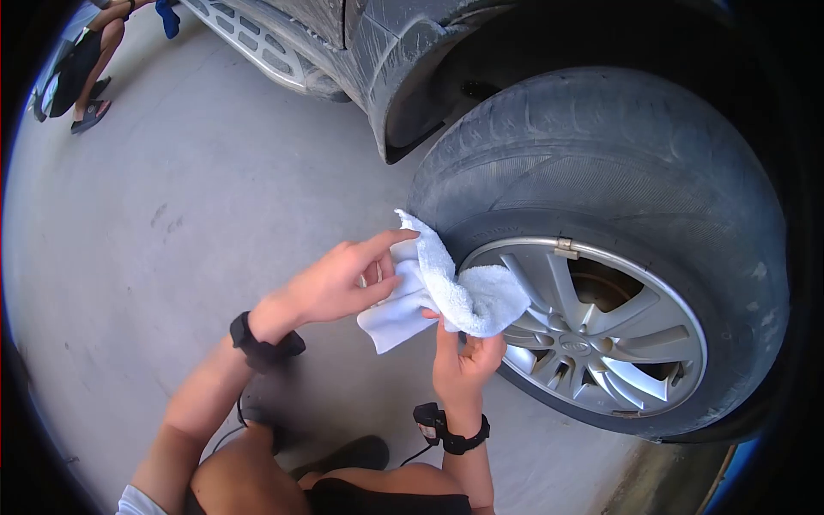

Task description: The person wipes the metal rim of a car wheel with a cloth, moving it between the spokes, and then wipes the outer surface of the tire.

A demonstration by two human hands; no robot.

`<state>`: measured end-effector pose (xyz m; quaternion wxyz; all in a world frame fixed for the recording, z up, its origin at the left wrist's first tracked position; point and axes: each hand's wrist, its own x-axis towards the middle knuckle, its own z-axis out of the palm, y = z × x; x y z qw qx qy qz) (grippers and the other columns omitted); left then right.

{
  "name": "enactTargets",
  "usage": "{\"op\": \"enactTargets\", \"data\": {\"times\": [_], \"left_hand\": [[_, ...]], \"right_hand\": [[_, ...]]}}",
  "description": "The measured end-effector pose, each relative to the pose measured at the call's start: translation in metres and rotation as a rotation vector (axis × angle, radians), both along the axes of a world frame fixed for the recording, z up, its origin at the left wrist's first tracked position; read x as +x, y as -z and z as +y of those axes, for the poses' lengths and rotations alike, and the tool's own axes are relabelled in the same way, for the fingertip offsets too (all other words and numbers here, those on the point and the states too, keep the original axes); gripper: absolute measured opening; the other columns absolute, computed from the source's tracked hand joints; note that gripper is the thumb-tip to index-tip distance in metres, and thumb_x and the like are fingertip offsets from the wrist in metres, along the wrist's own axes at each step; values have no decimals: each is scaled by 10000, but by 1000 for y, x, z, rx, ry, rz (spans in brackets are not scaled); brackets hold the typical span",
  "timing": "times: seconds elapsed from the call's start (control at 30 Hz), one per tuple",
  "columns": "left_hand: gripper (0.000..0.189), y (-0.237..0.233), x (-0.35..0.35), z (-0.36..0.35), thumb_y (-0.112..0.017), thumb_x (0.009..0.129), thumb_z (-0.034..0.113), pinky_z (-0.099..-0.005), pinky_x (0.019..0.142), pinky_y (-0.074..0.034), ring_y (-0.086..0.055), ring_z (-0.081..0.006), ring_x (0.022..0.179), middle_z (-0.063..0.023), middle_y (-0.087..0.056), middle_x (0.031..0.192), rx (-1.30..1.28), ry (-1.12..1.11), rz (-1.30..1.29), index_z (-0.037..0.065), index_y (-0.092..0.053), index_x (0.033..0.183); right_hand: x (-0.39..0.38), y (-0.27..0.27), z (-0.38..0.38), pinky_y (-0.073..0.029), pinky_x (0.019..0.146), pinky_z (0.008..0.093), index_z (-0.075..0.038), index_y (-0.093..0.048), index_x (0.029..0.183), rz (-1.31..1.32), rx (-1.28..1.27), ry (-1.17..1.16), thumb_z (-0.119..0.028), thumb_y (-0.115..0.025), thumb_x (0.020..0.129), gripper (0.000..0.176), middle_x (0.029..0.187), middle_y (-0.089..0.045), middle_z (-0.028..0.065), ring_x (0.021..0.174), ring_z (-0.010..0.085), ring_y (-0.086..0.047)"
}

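Note:
A white terry towel [493, 296], bunched and partly folded, is in front of me beside the wheel. My right hand [463, 365] grips its lower edge, thumb and fingers pinched on the fabric. My left hand [348, 275] is at the towel's left side, with the index finger on its upper edge and the thumb against the hanging flap; some fingers curl inward and are partly hidden. Just behind the towel stands a car tire [592, 146] with a silver alloy wheel [575, 343]. The towel covers the left part of the wheel rim.
Above the tire is the dusty dark car body [395, 60] with a side step [257, 51]. Another person [86, 69] crouches at the upper left. Grey concrete floor [172, 215] lies around. My knees and a shoe [365, 455] are close below my hands.

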<state>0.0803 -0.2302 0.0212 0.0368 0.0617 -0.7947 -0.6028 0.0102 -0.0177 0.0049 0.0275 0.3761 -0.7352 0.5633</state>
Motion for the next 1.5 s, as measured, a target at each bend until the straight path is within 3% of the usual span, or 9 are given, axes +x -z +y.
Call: {"op": "enactTargets", "data": {"times": [0.17,0.47,0.63,0.77,0.83,0.93,1.2,1.4,1.5], "left_hand": [[646,-22,29,-28,-598,911,12,-316,807,-532,-656,-162,859,-72,-677,945,141,196,61,74,-372,1513],[535,-15,38,-41,-583,917,5,-325,764,-534,-654,-189,787,-127,-693,914,41,76,63,31,-476,1440],[180,17,22,-41,-644,900,29,-365,783,-545,-703,-256,855,-150,-701,920,130,-137,269,-10,-619,1074],[411,24,8,-43,-633,886,20,-423,878,-496,-625,-364,982,-211,-634,1080,-8,-204,531,-5,-519,1281],[580,20,-8,-36,-628,874,18,-454,924,-459,-571,-414,1028,-250,-583,1147,-27,-243,626,-15,-415,1412],[810,23,-30,-23,-666,844,35,-427,971,-428,-535,-411,1104,-276,-547,1141,54,-62,591,-42,-227,1520],[796,7,-45,-30,-630,850,40,-432,783,-411,-495,-337,835,-200,-518,926,266,-96,627,-66,-232,1532],[823,-10,-63,-34,-607,807,5,-437,890,-436,-546,-326,901,-163,-547,926,230,-1,794,-31,-257,1550],[835,-13,-65,-24,-610,809,15,-566,1121,-333,-605,-316,994,-143,-628,1074,112,77,754,-11,-256,1565]], "right_hand": [[5,-28,8,-508,919,372,53,-575,1229,77,48,-125,-80,-728,874,409,1163,-680,169,986,246,-699],[24,-18,-12,-436,1038,357,42,-558,1315,-644,-200,-271,-97,-761,864,514,1314,-625,120,1206,209,-602],[12,-40,-3,-499,1045,495,60,-393,1435,-493,-159,-190,-49,-558,955,520,1347,-584,186,1200,298,-623],[21,-36,-5,-342,1157,525,31,-211,1526,-178,-35,4,-20,-575,924,705,1430,-500,229,1352,351,-492],[27,-33,3,-312,1150,495,66,-326,1469,36,235,46,-40,-628,892,660,1345,-566,220,1322,361,-492],[31,-39,20,-108,1214,503,18,-105,1550,160,623,11,2,-560,905,790,1569,-249,277,1503,373,-205],[38,-88,-72,-92,1220,516,94,142,1526,420,936,342,-81,-521,917,917,1621,-79,338,1515,445,-132],[32,-114,-61,-139,1217,540,-25,156,1569,724,945,625,-134,-488,987,874,1641,-89,298,1519,451,-141],[23,-116,-56,-133,1223,542,-28,135,1578,755,835,779,-182,-470,1015,841,1648,-93,274,1532,407,-133]]}}
